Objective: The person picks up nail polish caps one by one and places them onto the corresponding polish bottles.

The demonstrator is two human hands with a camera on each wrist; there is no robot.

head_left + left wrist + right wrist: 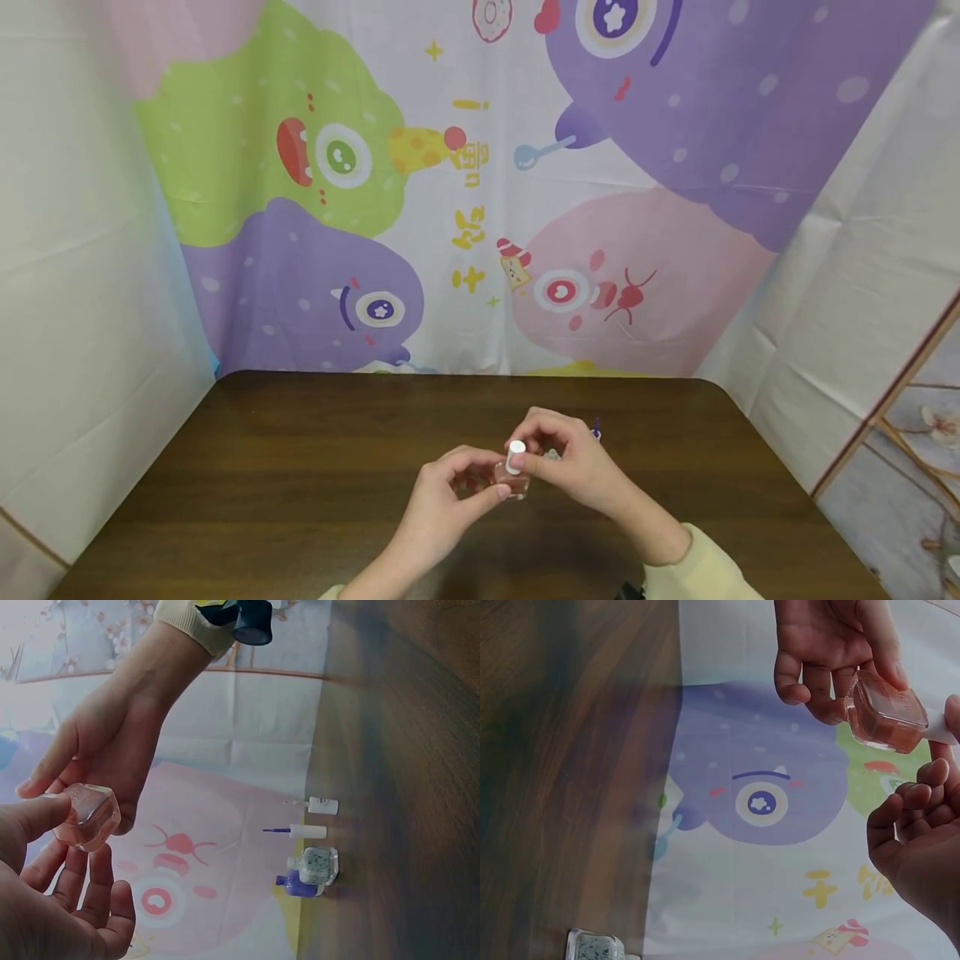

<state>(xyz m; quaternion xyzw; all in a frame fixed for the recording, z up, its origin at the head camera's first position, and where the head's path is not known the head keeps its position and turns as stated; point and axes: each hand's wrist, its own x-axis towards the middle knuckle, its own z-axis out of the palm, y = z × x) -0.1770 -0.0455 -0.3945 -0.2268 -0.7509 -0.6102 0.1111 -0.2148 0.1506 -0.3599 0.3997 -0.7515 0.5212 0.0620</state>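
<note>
My left hand grips a small clear glass nail polish bottle of peach-pink polish between thumb and fingers, above the table. The thumb and fingers of my right hand pinch its white cap. The cap sits at the bottle's neck. Beyond the right hand, and partly hidden by it in the head view, stand an uncapped bottle of grey-green speckled polish and an uncapped purple polish bottle.
Beside those bottles two white caps stand on the table with brushes pointing up: a purple-coated brush cap and a pale brush cap. The dark wooden table ends at a cartoon-printed cloth. White cloth hangs at the left.
</note>
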